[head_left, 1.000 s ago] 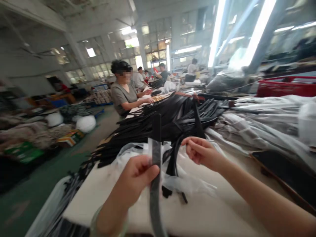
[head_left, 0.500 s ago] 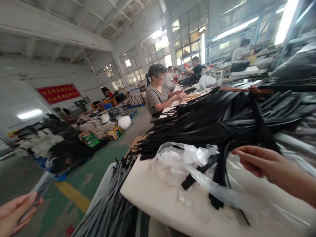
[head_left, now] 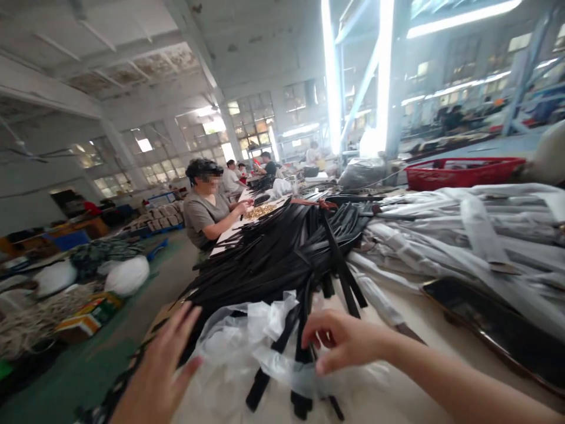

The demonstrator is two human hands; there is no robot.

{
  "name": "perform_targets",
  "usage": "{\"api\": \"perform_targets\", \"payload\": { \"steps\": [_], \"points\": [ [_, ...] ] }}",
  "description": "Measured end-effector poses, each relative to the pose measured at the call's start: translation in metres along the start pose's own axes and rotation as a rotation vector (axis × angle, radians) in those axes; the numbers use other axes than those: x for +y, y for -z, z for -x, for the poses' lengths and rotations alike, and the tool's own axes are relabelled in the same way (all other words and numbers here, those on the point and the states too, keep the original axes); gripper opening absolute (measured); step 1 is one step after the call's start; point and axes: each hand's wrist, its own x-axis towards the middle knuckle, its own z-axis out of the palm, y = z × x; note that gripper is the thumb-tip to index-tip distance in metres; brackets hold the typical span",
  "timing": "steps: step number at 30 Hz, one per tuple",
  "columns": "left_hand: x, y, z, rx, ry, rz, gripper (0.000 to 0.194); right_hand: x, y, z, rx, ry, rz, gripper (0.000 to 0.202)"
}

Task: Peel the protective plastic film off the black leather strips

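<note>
My left hand (head_left: 161, 359) is raised at the lower left with its fingers spread and somewhat blurred. It is empty and nearest to a crumpled clear plastic wrapping (head_left: 233, 338). My right hand (head_left: 331, 338) hovers over the black strap ends (head_left: 304, 353) beside that plastic. Its fingers are bent, with a gap between them and the thumb, and I see nothing held there. Whether it touches the straps I cannot tell. Beyond both hands spreads a large pile of long black straps (head_left: 273, 253) on a pale tabletop (head_left: 366, 400).
Plastic-wrapped strips (head_left: 424, 241) are heaped to the right, near a long dark glossy object (head_left: 494, 324). Behind them stands a red basket (head_left: 463, 172). A co-worker (head_left: 205, 206) handles small gold-coloured pieces (head_left: 260, 212) at the table's far left side. White sacks (head_left: 128, 275) lie on the floor.
My view has swung right. My left hand has come over toward the table and no longer holds the greyish strip. My right hand has come down over the strap ends, its fingers more bent.
</note>
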Motion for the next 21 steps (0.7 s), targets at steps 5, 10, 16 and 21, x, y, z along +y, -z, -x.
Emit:
{"api": "perform_targets", "payload": {
  "steps": [5,10,16,21],
  "points": [
    [0.096,-0.029,-0.047,-0.439,-0.396,0.153,0.052,-0.001,-0.011,0.001,-0.009,0.173,0.347,0.019],
    [0.092,-0.064,-0.06,-0.433,-0.192,0.383,0.023,0.002,0.012,0.0,0.269,0.161,0.326,0.013],
    [0.092,-0.077,-0.06,-0.364,-0.16,0.399,0.029,0.006,0.079,0.014,1.146,0.025,0.269,0.013],
    [0.088,-0.084,-0.058,-0.34,-0.14,0.391,0.033,0.016,0.115,0.022,1.703,-0.036,-0.058,0.016]
  ]
}}
